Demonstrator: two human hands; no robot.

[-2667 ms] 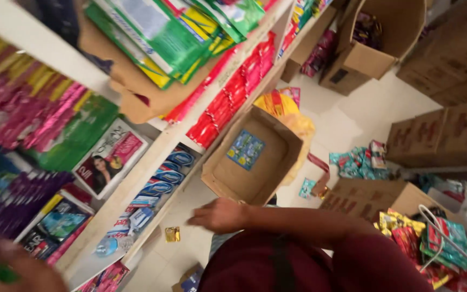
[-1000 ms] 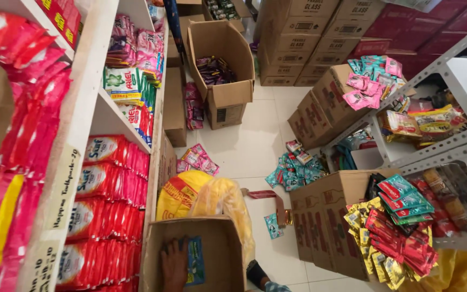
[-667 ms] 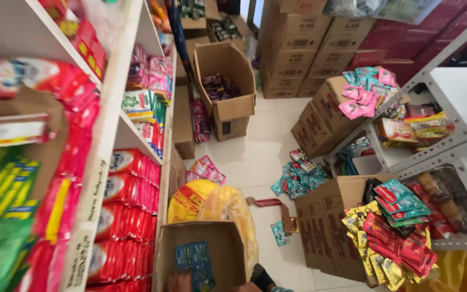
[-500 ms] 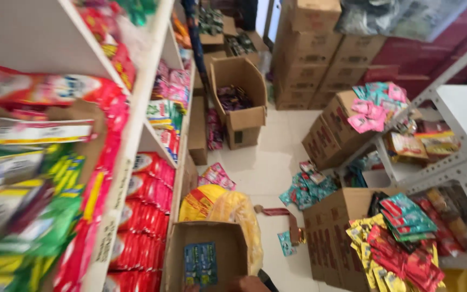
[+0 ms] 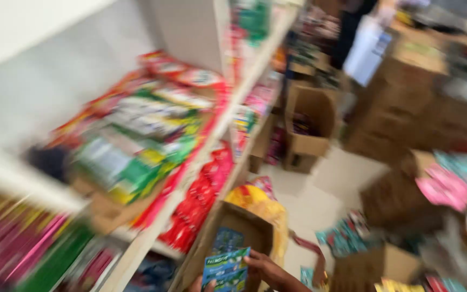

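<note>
Since the picture half a second ago, the view has swung up and left along the shelves, and a small blue-and-green packet [image 5: 226, 268] that lay in the open cardboard box [image 5: 228, 246] is now lifted at its mouth; all is blurred by the motion. On the left, the white shelf [image 5: 152, 238] carries green and yellow packs [image 5: 136, 151] above and red sachets [image 5: 198, 205] below, crowded to the edge; the box sits just beside it, with a yellow bag [image 5: 255, 200] behind. At the bottom edge a sliver of the left hand [image 5: 198, 284] shows under the packet, but I cannot tell how its fingers stand; the right hand [image 5: 266, 270] has its fingers [image 5: 251, 261] closed on the packet's right edge. To do this well, I judge the grip should stay firm on that edge, the packet kept flat and clear of the box flaps, and the head steadied so the target spot on the shelf is seen; further right, brown cartons [image 5: 401, 200] and loose packets on the floor [image 5: 320, 194] leave little footing.
</note>
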